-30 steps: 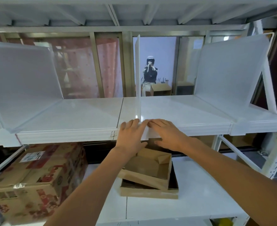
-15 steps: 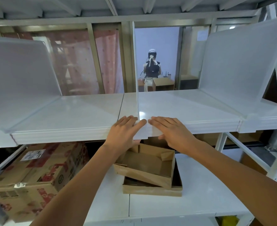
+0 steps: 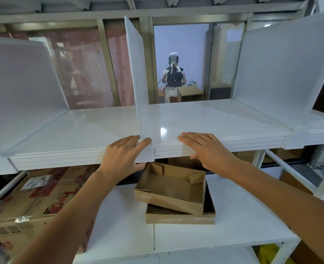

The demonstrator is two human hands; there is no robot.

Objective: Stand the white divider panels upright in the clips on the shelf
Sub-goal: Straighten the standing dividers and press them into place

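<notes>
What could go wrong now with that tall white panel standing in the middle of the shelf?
The middle divider panel is tall and thin and seems held only at its foot, at the shelf's front edge. The left hand rests right by that foot; a nudge might tip it sideways. The right hand lies flat, apart from the panel, so it could not catch it quickly. If it fell forward, it might hit the open cardboard trays below.

Storeroom: white metal shelving (image 3: 233, 141), taped cardboard carton (image 3: 24, 204).
</notes>
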